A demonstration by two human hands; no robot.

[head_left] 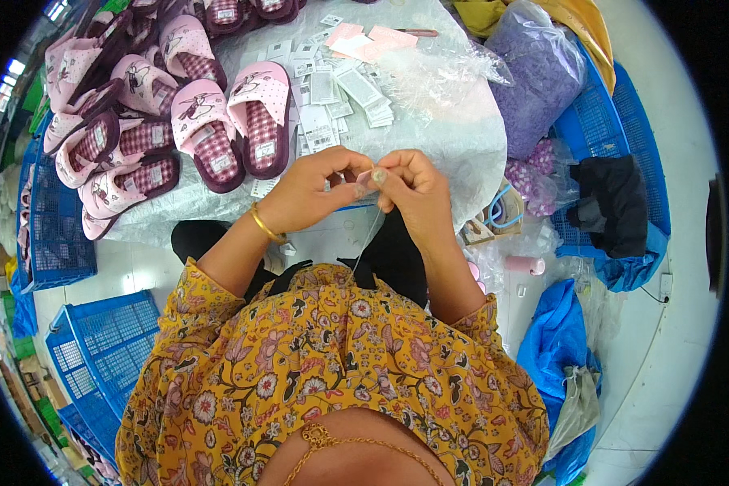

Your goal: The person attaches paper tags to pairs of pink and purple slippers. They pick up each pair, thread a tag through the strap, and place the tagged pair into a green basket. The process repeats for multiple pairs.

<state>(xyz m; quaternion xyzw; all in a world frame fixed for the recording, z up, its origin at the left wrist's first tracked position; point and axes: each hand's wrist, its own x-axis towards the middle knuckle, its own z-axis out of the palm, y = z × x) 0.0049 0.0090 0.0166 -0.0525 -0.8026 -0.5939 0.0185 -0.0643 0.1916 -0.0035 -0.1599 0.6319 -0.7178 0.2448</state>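
Note:
My left hand [320, 188], with a gold bangle at the wrist, is closed in a pinch at the table's near edge. My right hand [414, 192] meets it fingertip to fingertip, also pinched. A thin pale thread [370, 236] runs down from the right fingertips toward my lap. Whatever else lies between the fingertips is too small to make out. Left of my hands, a pair of pink slippers with dark checked insoles rests on the table: one slipper [260, 113] beside the other slipper [205, 121]. Beyond my hands lie white paper tags [322, 87] in loose stacks.
More pink slippers [144, 85] are heaped at the table's left. Pink cards [373, 42] and clear plastic film lie at the back. A bag of purple material [536, 81] and blue crates [595, 121] stand at right. Another blue crate [109, 340] is at lower left.

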